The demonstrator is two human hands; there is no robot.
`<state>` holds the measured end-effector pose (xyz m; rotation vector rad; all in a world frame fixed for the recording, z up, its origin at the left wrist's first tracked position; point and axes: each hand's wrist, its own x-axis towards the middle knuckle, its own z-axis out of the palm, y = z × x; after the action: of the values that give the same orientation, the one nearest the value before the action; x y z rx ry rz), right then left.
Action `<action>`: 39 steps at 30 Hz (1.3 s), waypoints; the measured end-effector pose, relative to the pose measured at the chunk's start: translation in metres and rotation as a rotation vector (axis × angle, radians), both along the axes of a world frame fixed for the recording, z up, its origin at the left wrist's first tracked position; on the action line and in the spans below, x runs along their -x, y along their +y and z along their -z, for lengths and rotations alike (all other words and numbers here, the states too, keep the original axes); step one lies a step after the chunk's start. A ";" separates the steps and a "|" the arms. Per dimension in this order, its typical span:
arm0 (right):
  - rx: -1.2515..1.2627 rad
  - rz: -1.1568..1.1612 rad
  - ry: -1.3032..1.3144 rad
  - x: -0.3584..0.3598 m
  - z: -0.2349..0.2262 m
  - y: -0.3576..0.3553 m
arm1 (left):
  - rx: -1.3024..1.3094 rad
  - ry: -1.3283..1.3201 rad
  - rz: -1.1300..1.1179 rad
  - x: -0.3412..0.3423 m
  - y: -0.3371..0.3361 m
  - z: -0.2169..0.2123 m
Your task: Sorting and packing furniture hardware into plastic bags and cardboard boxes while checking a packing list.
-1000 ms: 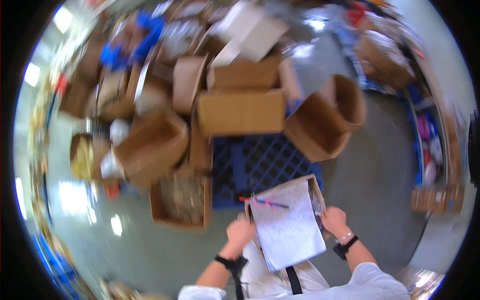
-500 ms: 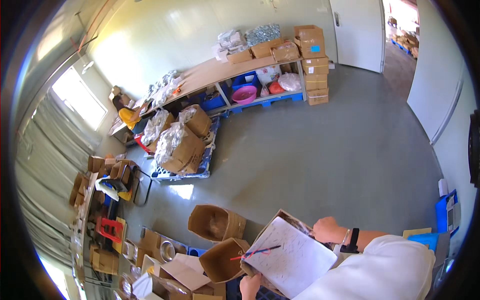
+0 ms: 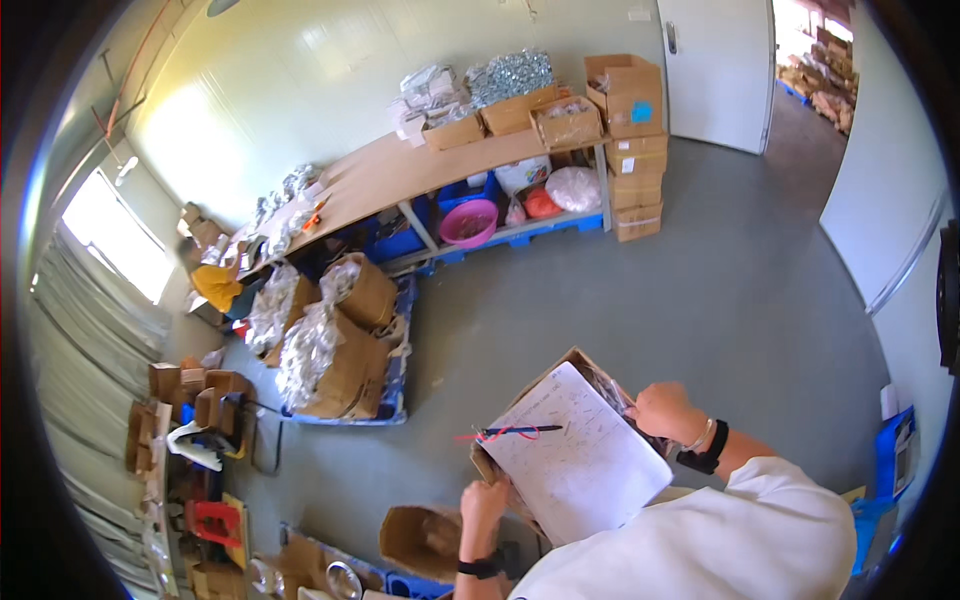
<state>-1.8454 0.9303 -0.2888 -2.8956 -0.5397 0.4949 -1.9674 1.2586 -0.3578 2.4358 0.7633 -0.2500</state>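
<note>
Cardboard box, carried at chest height between both hands, with a loose paper sheet and pen lying on top: left hand grips the near lower edge, right hand clasps the far upper edge. Box probably stiff and moderately light; sheet and pen could slide if tilted, so opposite-edge holds suit it. Beyond, a blue pallet with bagged cartons and a long wooden shelf.

White paper w/ dark scribbles, brown box under it, black pen w/ red cord btw the fingers; grey floor, pink bowl.
</note>
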 end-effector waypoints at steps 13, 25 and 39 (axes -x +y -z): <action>-0.018 0.176 -0.132 -0.491 -0.003 0.066 | -0.047 0.004 0.256 -0.552 0.075 -0.055; 0.016 -0.092 -0.208 -1.082 -0.038 0.142 | 0.177 -0.084 -0.052 -1.026 0.120 -0.049; 0.018 -0.195 -0.301 -1.476 -0.035 0.179 | 0.382 -0.095 -0.175 -1.355 0.094 -0.028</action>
<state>-0.3696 1.1089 -0.2537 -2.9666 -0.8697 0.0829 -0.6128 1.3523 -0.3296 1.9963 0.7998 -0.1902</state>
